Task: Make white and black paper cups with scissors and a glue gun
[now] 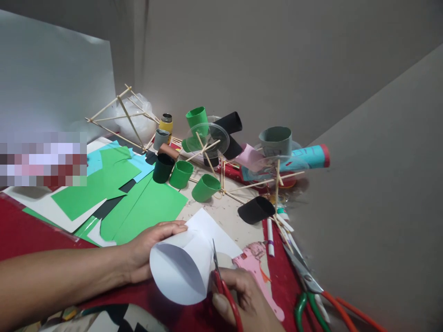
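Observation:
My left hand (145,251) is closed around a white sheet of paper (183,265) that is curled into an open tube facing me. My right hand (244,299) grips red-handled scissors (221,281), whose blades point up at the right edge of the paper roll. Both hands are low in the view, over a red surface (31,230). A pink glue gun (258,267) lies flat just right of the scissors.
Green paper sheets (138,205) lie to the left. Behind stand green and black paper cups (182,174), wooden stick frames (128,117), a yellow jar (166,123) and clear plastic discs. Orange-and-green-handled scissors (311,288) and a marker (270,237) lie at the right, beside grey card walls.

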{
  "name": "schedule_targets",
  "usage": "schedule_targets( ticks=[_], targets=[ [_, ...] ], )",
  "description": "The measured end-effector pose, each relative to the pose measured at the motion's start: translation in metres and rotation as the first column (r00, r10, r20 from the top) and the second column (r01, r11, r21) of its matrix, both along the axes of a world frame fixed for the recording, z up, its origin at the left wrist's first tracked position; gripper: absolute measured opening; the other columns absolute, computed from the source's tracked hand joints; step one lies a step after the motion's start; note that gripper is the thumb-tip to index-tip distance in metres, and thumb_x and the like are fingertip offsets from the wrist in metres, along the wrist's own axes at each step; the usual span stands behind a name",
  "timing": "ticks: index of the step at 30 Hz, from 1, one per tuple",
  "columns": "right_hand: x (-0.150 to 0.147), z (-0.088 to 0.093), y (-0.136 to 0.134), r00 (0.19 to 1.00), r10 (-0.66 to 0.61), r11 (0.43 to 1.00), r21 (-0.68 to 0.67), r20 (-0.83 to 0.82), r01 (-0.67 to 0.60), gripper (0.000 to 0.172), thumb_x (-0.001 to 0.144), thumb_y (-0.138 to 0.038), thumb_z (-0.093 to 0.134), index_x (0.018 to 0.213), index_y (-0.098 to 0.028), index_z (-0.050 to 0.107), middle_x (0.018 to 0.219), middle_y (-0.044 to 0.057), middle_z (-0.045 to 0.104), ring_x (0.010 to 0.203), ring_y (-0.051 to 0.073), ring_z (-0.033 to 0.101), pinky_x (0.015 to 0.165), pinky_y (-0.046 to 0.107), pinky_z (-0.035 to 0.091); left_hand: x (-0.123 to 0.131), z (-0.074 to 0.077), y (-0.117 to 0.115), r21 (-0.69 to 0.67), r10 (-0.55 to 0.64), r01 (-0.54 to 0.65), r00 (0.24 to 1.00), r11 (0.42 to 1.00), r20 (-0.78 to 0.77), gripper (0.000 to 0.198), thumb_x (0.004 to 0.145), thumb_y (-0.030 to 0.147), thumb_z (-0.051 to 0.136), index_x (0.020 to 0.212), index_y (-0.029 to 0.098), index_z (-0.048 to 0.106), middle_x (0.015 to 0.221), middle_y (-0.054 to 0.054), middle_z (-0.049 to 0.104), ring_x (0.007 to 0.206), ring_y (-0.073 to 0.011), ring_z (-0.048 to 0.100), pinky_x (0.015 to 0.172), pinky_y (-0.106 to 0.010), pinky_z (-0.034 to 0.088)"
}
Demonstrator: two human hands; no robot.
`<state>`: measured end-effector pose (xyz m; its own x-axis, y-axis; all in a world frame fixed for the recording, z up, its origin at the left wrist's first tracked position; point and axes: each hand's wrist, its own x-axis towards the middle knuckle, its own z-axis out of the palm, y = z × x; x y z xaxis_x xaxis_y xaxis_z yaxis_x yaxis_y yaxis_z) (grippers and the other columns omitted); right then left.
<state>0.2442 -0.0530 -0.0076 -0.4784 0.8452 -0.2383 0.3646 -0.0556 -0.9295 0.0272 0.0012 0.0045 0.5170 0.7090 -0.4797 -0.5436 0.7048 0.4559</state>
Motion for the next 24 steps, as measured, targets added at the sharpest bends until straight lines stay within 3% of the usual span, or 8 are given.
schedule_targets(
  ticks=[11,24],
  targets=[
    [-0.002,-0.011,-0.004,0.979,-0.085,0.994,-0.081,-0.185,0.071,0.055,0.081,-0.065,0.059,0.06,-0.021,0.034,0.054,-0.006,0.03,0.051,0.008,0.024,0.048,0.024,0.017,0.001,-0.003,0.0,-0.021,-0.034,0.035,0.996,0.999,0.081,0.032,0.057,0.026,0.088,0.074,0.015,0.063,0.064,0.002,0.066,0.058,-0.013,0.062,0.058,-0.025,0.048],
    [-0.002,-0.005,-0.004,0.984,-0.111,0.991,-0.087,-0.138,0.099,0.06,0.081,-0.069,0.056,0.056,-0.021,0.032,0.052,-0.006,0.026,0.05,0.008,0.023,0.047,0.025,0.016,0.0,-0.01,0.0,-0.007,-0.051,0.052,0.997,0.999,0.057,0.032,0.06,0.028,0.086,0.079,0.013,0.065,0.07,-0.002,0.067,0.061,-0.0152,0.063,0.062,-0.027,0.048]
  ],
)
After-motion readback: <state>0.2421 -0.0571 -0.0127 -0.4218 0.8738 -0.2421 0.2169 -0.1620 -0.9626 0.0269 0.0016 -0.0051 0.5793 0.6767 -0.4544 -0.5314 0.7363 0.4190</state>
